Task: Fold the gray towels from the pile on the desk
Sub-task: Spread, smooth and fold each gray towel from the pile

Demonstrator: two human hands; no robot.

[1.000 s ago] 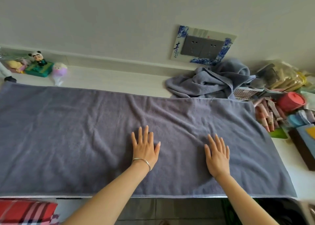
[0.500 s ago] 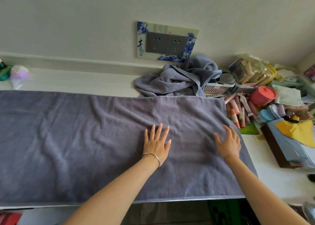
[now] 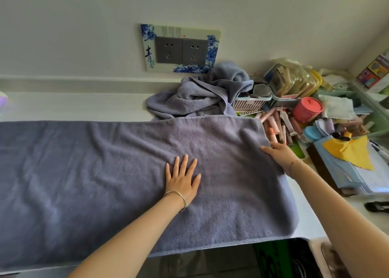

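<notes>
One gray spread towel (image 3: 105, 172) lies open along the counter (image 3: 73, 107), its near long edge hanging a little over the front. It looks like a single flat layer with only soft wrinkles, so I judge no fold has been made in it yet. The left hand (image 3: 183, 178) rests on it palm down, fingers straight and spread, holding nothing. The right hand (image 3: 281, 156) sits on the towel's short edge at 3 o'clock. Its thumb lies on the cloth and its fingers reach past the edge, but I cannot tell whether they curl under it. At 1 o'clock from the left hand, against the wall, the pile (image 3: 202, 96) of crumpled gray towelling waits just behind the far edge. No folded towel shows anywhere, so the task seems near its start: this towel to fold, then the pile
</notes>
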